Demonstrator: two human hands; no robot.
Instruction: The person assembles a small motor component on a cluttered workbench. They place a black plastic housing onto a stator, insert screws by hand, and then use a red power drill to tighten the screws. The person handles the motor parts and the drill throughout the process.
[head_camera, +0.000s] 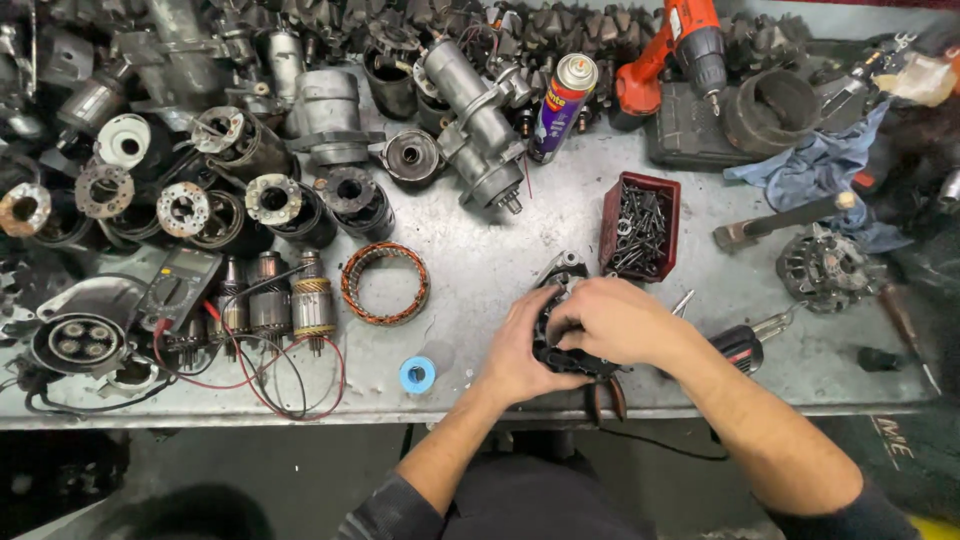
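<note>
Black alternator housing (563, 352) gripped by both hands, beside red screw box (640, 226).

one spray can (563, 105), one drill (672, 55), one red bin (641, 226)

Under both grips sits a matt black cast-metal housing (570, 340), greasy-looking. The worktop (480, 270) beneath is dull grey metal, scuffed and stained. Just above the right grip (620, 320), a red plastic tray (640, 226) holds dark metal screws; left lies a copper-wound ring (385, 283), glossy.
</note>
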